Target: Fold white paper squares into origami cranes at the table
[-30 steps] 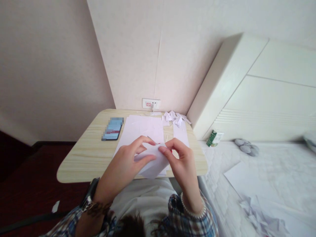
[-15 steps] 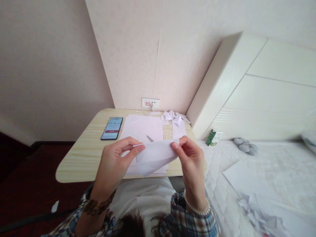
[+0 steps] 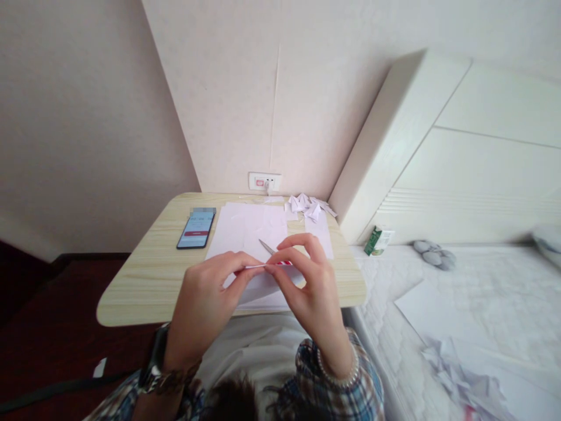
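Note:
A piece of white paper (image 3: 262, 285) is held over the near side of the table, its top edge seen almost edge-on. My left hand (image 3: 210, 292) pinches that edge between thumb and fingers. Close beside it, my right hand (image 3: 309, 286) has thumb and fingertip pressed on the same edge, with its other fingers lifted and curved. Beyond the fingers, a pointed metal blade (image 3: 266, 246), perhaps of scissors, lies on white sheets (image 3: 249, 225). Something red and white shows behind my right fingers, but I cannot make out what it is.
A phone (image 3: 197, 228) lies on the left of the wooden table (image 3: 144, 275). Folded paper pieces (image 3: 307, 206) sit at its back right, below a wall socket (image 3: 265, 181). On the bed to the right are a green-and-white carton (image 3: 378, 241), a grey item (image 3: 433, 255) and more folded papers (image 3: 468, 380).
My right hand has moved left to meet my left hand at the paper's edge. The paper, stretched flat between the hands before, is now pinched near its middle and mostly covered.

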Motion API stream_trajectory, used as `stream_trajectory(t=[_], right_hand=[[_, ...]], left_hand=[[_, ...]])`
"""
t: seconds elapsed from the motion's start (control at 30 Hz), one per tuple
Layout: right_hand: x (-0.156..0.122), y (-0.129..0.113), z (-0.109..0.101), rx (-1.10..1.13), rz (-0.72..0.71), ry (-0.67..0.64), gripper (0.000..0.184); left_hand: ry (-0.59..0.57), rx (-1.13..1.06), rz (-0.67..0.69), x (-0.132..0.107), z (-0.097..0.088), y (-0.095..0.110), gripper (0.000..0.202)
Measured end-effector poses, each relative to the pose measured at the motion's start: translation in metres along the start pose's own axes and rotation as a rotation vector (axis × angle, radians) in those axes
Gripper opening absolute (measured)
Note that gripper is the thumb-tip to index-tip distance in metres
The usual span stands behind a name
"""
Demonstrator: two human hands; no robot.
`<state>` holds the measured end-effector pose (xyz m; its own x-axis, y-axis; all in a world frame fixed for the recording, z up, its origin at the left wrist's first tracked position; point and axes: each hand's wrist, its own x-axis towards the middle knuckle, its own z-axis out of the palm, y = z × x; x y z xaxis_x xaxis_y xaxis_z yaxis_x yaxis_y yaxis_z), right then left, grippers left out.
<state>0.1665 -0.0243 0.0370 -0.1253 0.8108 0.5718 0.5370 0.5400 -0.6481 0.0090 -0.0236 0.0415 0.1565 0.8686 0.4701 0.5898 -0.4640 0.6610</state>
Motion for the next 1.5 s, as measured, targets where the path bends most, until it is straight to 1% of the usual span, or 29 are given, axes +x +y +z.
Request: stream_trajectory(t=[0.07, 0.1, 0.17, 0.27, 0.3, 0.33, 0.37, 0.4, 0.43, 0.47, 0.5, 0.57, 0.63, 0.7, 0.77, 0.83, 0.93, 0.97, 1.03, 1.13, 1.17, 1.23, 1.3, 1.33, 1.4, 1.47, 1.5], right_hand=[[0.000, 0.005, -0.006, 0.026, 0.018, -0.002, 0.007], [0.001, 0.010, -0.011, 0.022, 0.027, 0.018, 0.008], [0.001, 0.022, -0.025, -0.023, 0.063, 0.101, 0.010], [-0.001, 0.039, -0.040, -0.079, 0.138, 0.285, 0.011], [-0.001, 0.042, -0.042, -0.048, 0.155, 0.320, 0.009], [-0.001, 0.042, -0.041, 0.020, 0.154, 0.345, 0.008], [-0.001, 0.041, -0.037, 0.113, 0.152, 0.331, 0.005], [-0.001, 0.039, -0.033, 0.200, 0.169, 0.260, 0.004], [-0.001, 0.036, -0.027, 0.277, 0.199, 0.176, 0.010], [0.000, 0.032, -0.021, 0.333, 0.245, 0.087, 0.010], [0.001, 0.030, -0.016, 0.352, 0.298, 0.046, 0.007], [0.003, 0.027, -0.008, 0.336, 0.362, 0.062, 0.011], [0.004, 0.027, -0.006, 0.314, 0.372, 0.080, 0.013], [0.004, 0.028, -0.007, 0.286, 0.358, 0.080, 0.013], [0.004, 0.027, -0.007, 0.255, 0.341, 0.053, 0.013], [0.003, 0.024, -0.006, 0.225, 0.319, 0.023, 0.012], [0.002, 0.023, -0.008, 0.217, 0.290, -0.019, 0.013], [0.002, 0.025, -0.011, 0.222, 0.288, -0.025, 0.014], [0.000, 0.030, -0.019, 0.234, 0.303, 0.001, 0.015], [-0.003, 0.040, -0.034, 0.292, 0.352, 0.133, 0.017], [-0.003, 0.041, -0.037, 0.330, 0.374, 0.162, 0.016], [-0.004, 0.042, -0.038, 0.401, 0.415, 0.178, 0.018], [-0.003, 0.039, -0.034, 0.465, 0.440, 0.166, 0.020], [-0.002, 0.037, -0.030, 0.492, 0.450, 0.164, 0.020], [-0.001, 0.034, -0.025, 0.525, 0.468, 0.173, 0.021], [0.000, 0.033, -0.021, 0.546, 0.472, 0.151, 0.018], [0.000, 0.033, -0.021, 0.560, 0.468, 0.117, 0.016]], left_hand=[[0.018, 0.027, -0.007, -0.001, -0.005, -0.003, 0.015], [0.048, 0.041, -0.032, -0.002, -0.009, -0.004, 0.015], [0.135, 0.066, -0.109, -0.002, -0.019, -0.008, 0.015], [0.244, 0.059, -0.266, 0.000, -0.032, -0.013, 0.015], [0.206, 0.032, -0.295, 0.001, -0.034, -0.014, 0.013], [0.196, 0.003, -0.287, 0.002, -0.033, -0.015, 0.015], [0.174, -0.027, -0.275, 0.004, -0.031, -0.016, 0.017], [0.130, -0.060, -0.264, 0.005, -0.027, -0.017, 0.017], [0.096, -0.092, -0.250, 0.007, -0.023, -0.019, 0.016], [0.076, -0.117, -0.244, 0.008, -0.019, -0.021, 0.016], [0.058, -0.141, -0.245, 0.010, -0.014, -0.023, 0.016], [0.014, -0.181, -0.245, 0.013, -0.007, -0.027, 0.017], [-0.041, -0.195, -0.225, 0.016, -0.002, -0.029, 0.016], [-0.048, -0.190, -0.194, 0.018, 0.003, -0.027, 0.015], [-0.042, -0.196, -0.150, 0.020, 0.007, -0.022, 0.017], [-0.059, -0.200, -0.089, 0.020, 0.010, -0.017, 0.011], [-0.061, -0.195, -0.064, 0.019, 0.007, -0.019, 0.013], [-0.075, -0.188, -0.070, 0.018, 0.004, -0.024, 0.013], [-0.037, -0.168, -0.119, 0.016, -0.006, -0.036, 0.013], [0.109, -0.153, -0.247, 0.015, -0.016, -0.048, 0.009], [0.117, -0.201, -0.291, 0.015, -0.017, -0.048, 0.010], [0.086, -0.336, -0.343, 0.016, -0.011, -0.042, 0.014], [-0.021, -0.492, -0.295, 0.017, -0.001, -0.030, 0.022], [-0.075, -0.540, -0.293, 0.017, 0.005, -0.024, 0.024], [-0.177, -0.570, -0.345, 0.016, 0.014, -0.017, 0.019], [-0.175, -0.560, -0.396, 0.015, 0.017, -0.014, 0.019], [-0.154, -0.554, -0.408, 0.014, 0.017, -0.014, 0.020]])
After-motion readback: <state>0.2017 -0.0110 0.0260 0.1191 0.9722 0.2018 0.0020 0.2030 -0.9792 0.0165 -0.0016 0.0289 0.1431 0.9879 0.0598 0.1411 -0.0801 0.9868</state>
